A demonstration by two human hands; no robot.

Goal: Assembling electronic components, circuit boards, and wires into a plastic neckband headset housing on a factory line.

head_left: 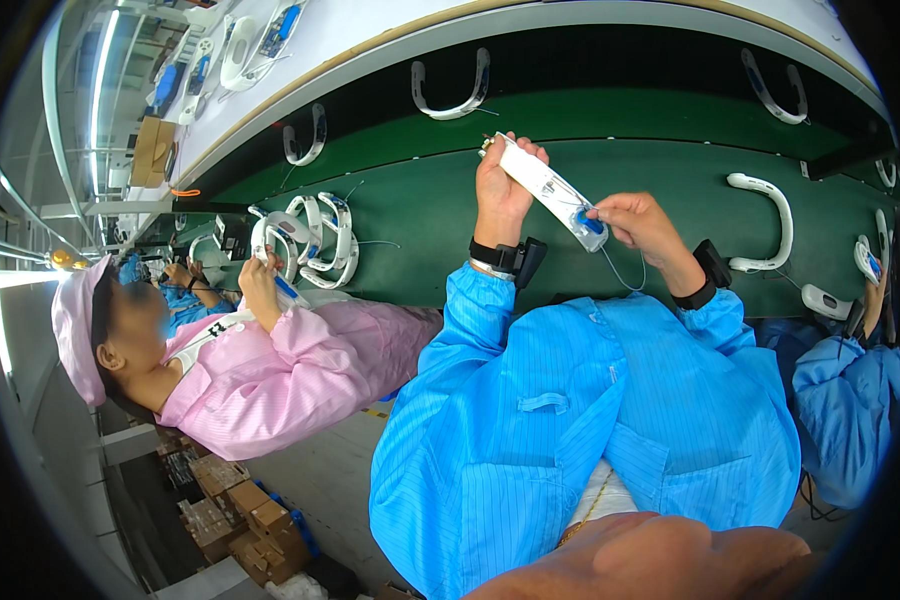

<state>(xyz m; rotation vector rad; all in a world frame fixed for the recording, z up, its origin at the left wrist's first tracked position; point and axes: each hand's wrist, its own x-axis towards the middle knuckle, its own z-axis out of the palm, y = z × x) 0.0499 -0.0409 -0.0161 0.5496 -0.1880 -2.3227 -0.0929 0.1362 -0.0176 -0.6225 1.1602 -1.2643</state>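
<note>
Here you are over the green work table (420, 205), with the long white casing (547, 188) up in front of you, slanting from upper left to lower right. Your left hand (507, 190) has it near its top end, fingers curled around the edge in a firm, nearly closed hold. Over at the low end, your right hand (645, 225) has thumb and forefinger drawn together right at the blue part (589, 222); whether they pinch that part or the wire beside it, you can't tell from here. A thin wire (622, 283) loops down below that end, under your right hand. Off to your right lies a white curved band (785, 222), well apart from your hands; to your left, a cluster of white bands (338, 240) sits near a co-worker in pink (310, 360).
</note>
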